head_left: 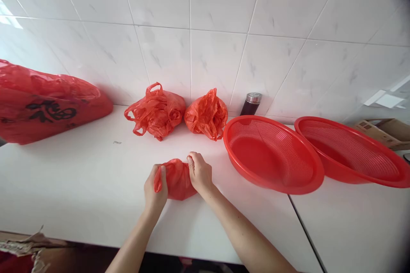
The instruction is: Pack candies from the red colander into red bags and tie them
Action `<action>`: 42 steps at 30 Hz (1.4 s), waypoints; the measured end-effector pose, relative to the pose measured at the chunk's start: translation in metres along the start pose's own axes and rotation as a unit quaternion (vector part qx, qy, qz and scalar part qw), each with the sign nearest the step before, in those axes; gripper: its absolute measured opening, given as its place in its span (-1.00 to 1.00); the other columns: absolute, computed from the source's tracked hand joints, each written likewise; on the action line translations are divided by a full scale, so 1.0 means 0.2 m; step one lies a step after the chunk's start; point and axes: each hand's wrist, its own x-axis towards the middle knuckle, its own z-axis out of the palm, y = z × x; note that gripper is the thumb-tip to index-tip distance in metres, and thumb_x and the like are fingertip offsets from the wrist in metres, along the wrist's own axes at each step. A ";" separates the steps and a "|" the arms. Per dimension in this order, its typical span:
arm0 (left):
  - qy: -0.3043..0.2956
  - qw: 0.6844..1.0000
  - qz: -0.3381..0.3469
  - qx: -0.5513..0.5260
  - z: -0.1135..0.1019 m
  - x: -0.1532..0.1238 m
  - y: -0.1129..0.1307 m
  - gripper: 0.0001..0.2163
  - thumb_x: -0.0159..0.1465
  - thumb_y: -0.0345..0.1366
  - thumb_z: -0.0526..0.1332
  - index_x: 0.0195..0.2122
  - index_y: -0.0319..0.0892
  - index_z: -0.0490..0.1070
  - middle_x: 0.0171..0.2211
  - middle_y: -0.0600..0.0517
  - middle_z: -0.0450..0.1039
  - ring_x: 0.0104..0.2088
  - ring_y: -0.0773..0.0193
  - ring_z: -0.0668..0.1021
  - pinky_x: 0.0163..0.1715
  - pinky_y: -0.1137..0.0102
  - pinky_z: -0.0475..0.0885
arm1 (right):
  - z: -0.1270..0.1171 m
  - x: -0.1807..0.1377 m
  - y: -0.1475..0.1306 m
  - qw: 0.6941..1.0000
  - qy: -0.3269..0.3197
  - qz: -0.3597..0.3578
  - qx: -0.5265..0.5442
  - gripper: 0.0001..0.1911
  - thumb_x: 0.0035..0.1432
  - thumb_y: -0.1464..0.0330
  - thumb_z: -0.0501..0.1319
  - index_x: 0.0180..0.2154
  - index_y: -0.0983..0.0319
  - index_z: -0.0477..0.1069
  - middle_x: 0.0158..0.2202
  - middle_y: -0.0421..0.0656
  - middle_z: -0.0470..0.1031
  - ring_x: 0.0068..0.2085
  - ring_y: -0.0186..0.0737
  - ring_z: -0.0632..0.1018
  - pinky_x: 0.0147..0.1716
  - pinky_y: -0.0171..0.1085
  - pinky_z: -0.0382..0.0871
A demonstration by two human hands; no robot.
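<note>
Red plastic, bunched and bulging, and both hands are on it! The bag [178, 184] sits between them, over the counter [96, 187], in front of two more bags. Left hand [156, 187] wraps one gathered side, a twist of plastic poking out past the thumb; right hand [200, 173] pinches the upper edge opposite. Firm grasp on each side, neither one free. So where do we stand? Partway with this one, by my judgement: the plastic is drawn in at both sides, but no finished knot shows, and what's inside can't be made out. Up by the tiles [218, 4], the looped bag [160, 113] has its handles sticking up, the peaked bag [205, 113] just beside it, neither touched by the hands. Tied or not? Can't tell from here! Away left, the big bag [48, 104] with black writing. Out right, the left basket [317, 182] and right basket [400, 178], a flask [250, 104] behind, a box [384, 137] beyond.
</note>
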 end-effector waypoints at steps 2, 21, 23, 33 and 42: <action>-0.025 0.999 0.003 0.039 0.01 0.05 -0.04 -0.69 0.39 -0.05 -0.10 -0.35 -0.05 0.30 -0.49 0.09 0.46 -0.51 0.25 0.46 -0.48 0.43 0.33 | -0.02 0.03 0.05 0.999 -0.023 -0.001 -0.047 -0.67 0.40 0.21 -0.12 -0.14 0.13 0.39 -0.26 -0.15 0.50 -0.32 -0.21 0.50 -0.37 -0.32 0.19; -0.082 0.954 0.093 0.272 0.13 0.21 -0.15 -0.73 0.31 -0.27 0.00 -0.27 -0.14 0.51 -0.26 -0.16 0.56 -0.24 0.00 0.55 -0.30 0.25 0.32 | -0.03 0.19 0.30 0.973 -0.079 0.074 -0.205 -0.78 0.38 0.27 0.00 -0.21 0.12 0.40 -0.43 -0.18 0.53 -0.44 -0.23 0.46 -0.46 -0.31 0.03; -0.069 0.959 0.124 0.245 0.12 0.21 -0.16 -0.71 0.32 -0.27 -0.01 -0.25 -0.17 0.51 -0.14 -0.19 0.53 -0.10 -0.03 0.51 -0.16 0.21 0.34 | -0.04 0.18 0.31 0.975 -0.063 0.083 -0.195 -0.76 0.39 0.26 -0.02 -0.20 0.12 0.40 -0.44 -0.19 0.52 -0.44 -0.23 0.46 -0.46 -0.32 0.04; -0.094 0.981 0.139 0.092 0.08 -0.03 -0.16 -0.68 0.36 -0.14 -0.10 -0.47 -0.08 0.27 -0.68 0.15 0.18 -0.65 0.30 0.28 -0.56 0.43 0.22 | -0.03 0.18 0.35 0.985 0.008 0.098 -0.141 -0.66 0.42 0.26 -0.17 -0.08 0.17 0.34 -0.46 -0.19 0.47 -0.46 -0.20 0.44 -0.49 -0.33 0.00; -0.093 0.995 0.009 0.040 -0.02 -0.14 -0.09 -0.64 0.34 -0.04 -0.04 -0.55 -0.06 0.20 -0.71 0.15 0.12 -0.67 0.28 0.23 -0.61 0.42 0.17 | -0.02 0.17 0.32 0.992 0.022 0.092 -0.079 -0.64 0.40 0.22 -0.14 -0.11 0.13 0.39 -0.47 -0.20 0.44 -0.46 -0.19 0.43 -0.45 -0.32 0.07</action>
